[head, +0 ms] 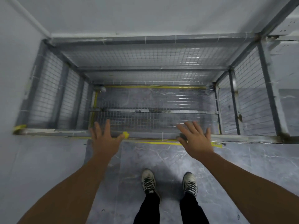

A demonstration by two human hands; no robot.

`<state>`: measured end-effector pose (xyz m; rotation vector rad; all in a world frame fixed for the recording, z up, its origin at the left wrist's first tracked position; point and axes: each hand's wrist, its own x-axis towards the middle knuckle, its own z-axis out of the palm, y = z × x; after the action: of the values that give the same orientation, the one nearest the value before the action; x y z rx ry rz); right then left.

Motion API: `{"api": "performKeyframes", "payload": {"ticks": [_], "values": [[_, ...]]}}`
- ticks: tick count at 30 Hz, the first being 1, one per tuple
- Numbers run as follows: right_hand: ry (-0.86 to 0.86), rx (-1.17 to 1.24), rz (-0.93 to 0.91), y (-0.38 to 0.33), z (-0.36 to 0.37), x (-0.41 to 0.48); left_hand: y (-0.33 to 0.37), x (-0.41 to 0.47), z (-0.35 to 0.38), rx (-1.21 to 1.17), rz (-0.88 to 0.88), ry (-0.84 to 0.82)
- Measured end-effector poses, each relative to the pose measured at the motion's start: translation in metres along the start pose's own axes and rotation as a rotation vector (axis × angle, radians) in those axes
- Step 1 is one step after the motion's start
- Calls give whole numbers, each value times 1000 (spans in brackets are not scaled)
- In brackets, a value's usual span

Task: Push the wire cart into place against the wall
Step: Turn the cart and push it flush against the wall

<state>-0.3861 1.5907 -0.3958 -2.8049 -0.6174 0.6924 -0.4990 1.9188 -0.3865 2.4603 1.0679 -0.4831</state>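
A tall grey wire-mesh cart (pixel 145 137) with a metal frame fills the middle of the head view, seen from above. Its far top rail runs along the white back wall (pixel 145 15) and its left side sits close to the left wall (pixel 14 62). The cart holds nothing; the floor shows through its mesh bottom. My left hand (pixel 103 139) hovers over the near top rail with fingers spread, holding nothing. My right hand (pixel 196 139) is also spread open over the same rail, to the right. Whether the palms touch the rail I cannot tell.
Yellow tape lines (pixel 178 143) on the grey marbled floor mark a rectangle under the cart. A scrap of yellow tape (pixel 126 135) sticks to the near rail. My two feet in sneakers (pixel 148 181) stand just behind the cart. Another metal frame (pixel 284 38) stands at the right.
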Motion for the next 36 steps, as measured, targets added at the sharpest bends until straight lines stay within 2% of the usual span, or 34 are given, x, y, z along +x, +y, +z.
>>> {"api": "performKeyframes", "payload": {"ticks": [5, 11, 15, 20, 24, 36], "values": [[72, -73, -33, 0, 18, 1, -27, 19, -9, 70, -20, -47], [51, -140, 63, -15, 17, -3, -60, 29, -10, 110, -53, -17], [-45, -120, 152, -22, 15, 2, -67, 30, -5, 105, 10, -12], [-73, -136, 174, -23, 12, 3, -73, 31, 7, 58, 58, 25], [-75, -155, 170, -25, 10, 3, -74, 34, 14, 17, 81, 86], [-18, -179, 127, -25, 14, 5, -72, 43, 11, -7, 97, 72]]}}
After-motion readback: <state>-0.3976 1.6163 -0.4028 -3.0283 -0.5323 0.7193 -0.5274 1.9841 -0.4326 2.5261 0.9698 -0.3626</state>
